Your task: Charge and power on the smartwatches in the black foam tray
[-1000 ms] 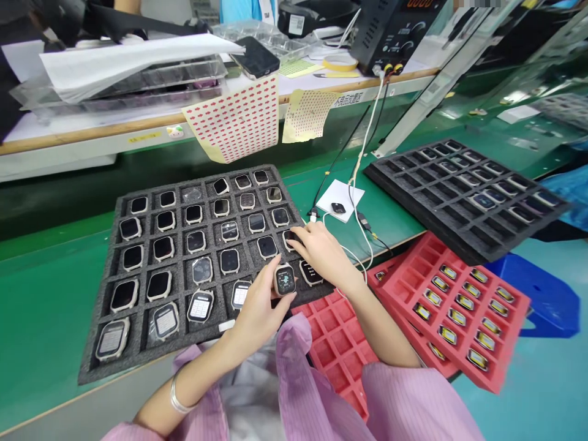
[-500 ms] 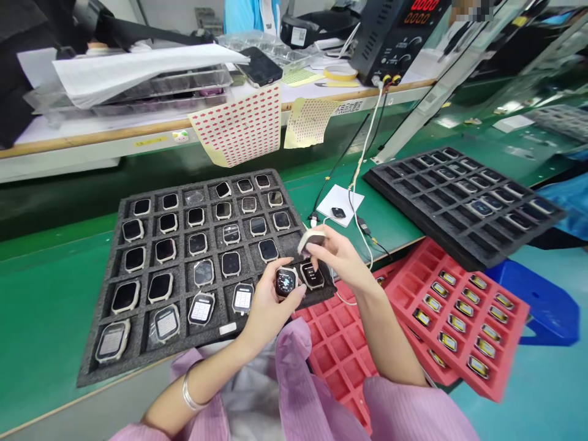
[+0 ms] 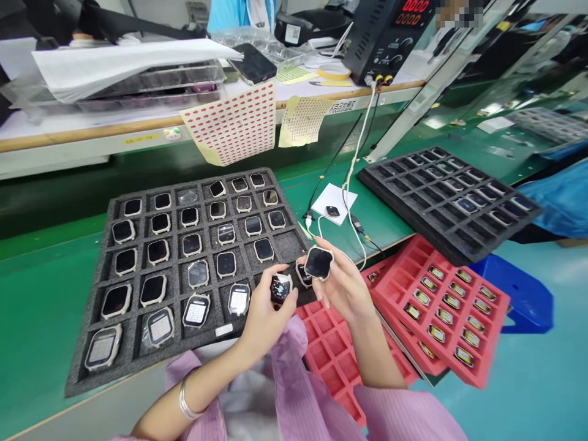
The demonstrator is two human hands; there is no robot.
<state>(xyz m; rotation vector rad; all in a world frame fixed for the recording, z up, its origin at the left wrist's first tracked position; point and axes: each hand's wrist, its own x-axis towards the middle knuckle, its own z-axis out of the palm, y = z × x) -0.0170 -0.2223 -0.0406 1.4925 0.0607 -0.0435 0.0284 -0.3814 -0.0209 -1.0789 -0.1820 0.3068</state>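
My left hand (image 3: pixel 271 306) is closed around a smartwatch (image 3: pixel 280 288) whose screen is lit with a watch face. In my right hand (image 3: pixel 346 285) is a second smartwatch (image 3: pixel 318 263), its dark screen turned toward me and its light frame held at the edge. Both hands are over the right front corner of a grey foam tray (image 3: pixel 177 311). Several watches sit in the tray's compartments. One of them, a watch (image 3: pixel 303 274) in the corner compartment, is partly hidden behind my right hand's watch. Near the front edge, a watch (image 3: pixel 239 299) shows a white lit screen.
Cables cross a white pad (image 3: pixel 334 199) holding a small black piece (image 3: pixel 332 211). To the right lie another dark foam tray (image 3: pixel 395 190) and red foam trays (image 3: pixel 480 373) with small parts. A blue stool (image 3: pixel 528 300) stands below. The shelf carries a power supply (image 3: pixel 383 46).
My right hand has turned its watch from edge-on to screen-facing and lowered it slightly. My left hand keeps its watch, tilted a little. The view has shifted slightly.
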